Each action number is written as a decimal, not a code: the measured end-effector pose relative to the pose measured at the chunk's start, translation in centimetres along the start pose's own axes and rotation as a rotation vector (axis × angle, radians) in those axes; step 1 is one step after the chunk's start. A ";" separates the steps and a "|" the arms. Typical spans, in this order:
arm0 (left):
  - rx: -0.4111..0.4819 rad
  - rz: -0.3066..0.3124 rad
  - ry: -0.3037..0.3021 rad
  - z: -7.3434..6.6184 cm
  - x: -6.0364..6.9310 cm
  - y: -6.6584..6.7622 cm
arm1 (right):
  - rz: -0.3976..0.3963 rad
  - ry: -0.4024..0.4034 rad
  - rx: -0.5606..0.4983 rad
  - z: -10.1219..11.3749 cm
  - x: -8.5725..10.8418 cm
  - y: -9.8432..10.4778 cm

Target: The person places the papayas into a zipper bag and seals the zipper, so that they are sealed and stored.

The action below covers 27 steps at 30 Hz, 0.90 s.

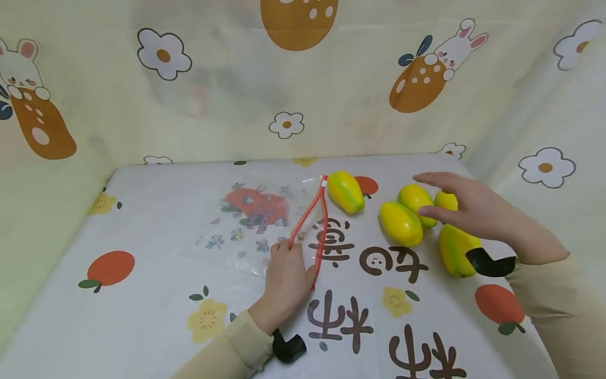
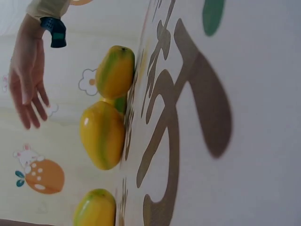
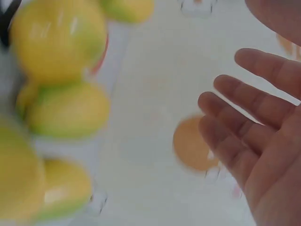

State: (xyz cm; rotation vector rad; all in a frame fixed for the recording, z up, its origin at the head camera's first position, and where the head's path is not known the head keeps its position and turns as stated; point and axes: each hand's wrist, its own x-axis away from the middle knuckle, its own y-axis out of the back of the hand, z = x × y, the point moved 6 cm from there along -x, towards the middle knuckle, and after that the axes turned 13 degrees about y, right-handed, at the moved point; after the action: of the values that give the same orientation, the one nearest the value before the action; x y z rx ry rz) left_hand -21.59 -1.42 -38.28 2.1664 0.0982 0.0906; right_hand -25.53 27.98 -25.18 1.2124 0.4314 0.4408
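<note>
Clear bag (image 1: 262, 244) in left fingers (image 1: 281, 248), mango (image 1: 345, 192) alongside, right fingers (image 1: 437, 181) loose near four mangoes (image 1: 400, 225)

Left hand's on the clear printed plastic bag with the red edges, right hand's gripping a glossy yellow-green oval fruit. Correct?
No: the right hand grips no fruit; the right wrist view shows it empty. The left hand is on the bag, as you said.

A white cloth (image 1: 156, 316) printed with red fruits (image 1: 111, 270), yellow flowers (image 1: 207, 321) and dark brown lettering (image 1: 356, 330) lies spread flat, while a pale cream curtain (image 1: 227, 42) patterned with white flowers (image 1: 156, 52), orange-brown carrot shapes (image 1: 411, 97) and white rabbits (image 1: 452, 54) rises along its far edge and both sides.
</note>
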 end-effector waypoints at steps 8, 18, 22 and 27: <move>-0.001 0.007 0.018 0.1 0.1 0.4 | -0.017 -0.231 -0.074 -8.1 2.7 2.5; -0.020 0.064 0.035 0.1 0.1 0.0 | 0.234 -0.381 -0.131 -15.5 0.9 0.3; -0.012 0.058 0.030 0.0 0.2 0.0 | 0.359 -0.393 -0.172 -16.6 -0.5 -0.9; -0.006 0.056 0.021 -0.5 0.1 -0.2 | 0.490 -0.414 -0.269 -17.1 -1.2 -1.4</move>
State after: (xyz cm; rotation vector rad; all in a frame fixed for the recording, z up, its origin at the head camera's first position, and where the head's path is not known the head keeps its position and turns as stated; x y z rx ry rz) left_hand -21.52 -0.88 -38.18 2.1626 0.0489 0.1454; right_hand -35.55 40.42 -31.44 1.1033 -0.2828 0.6240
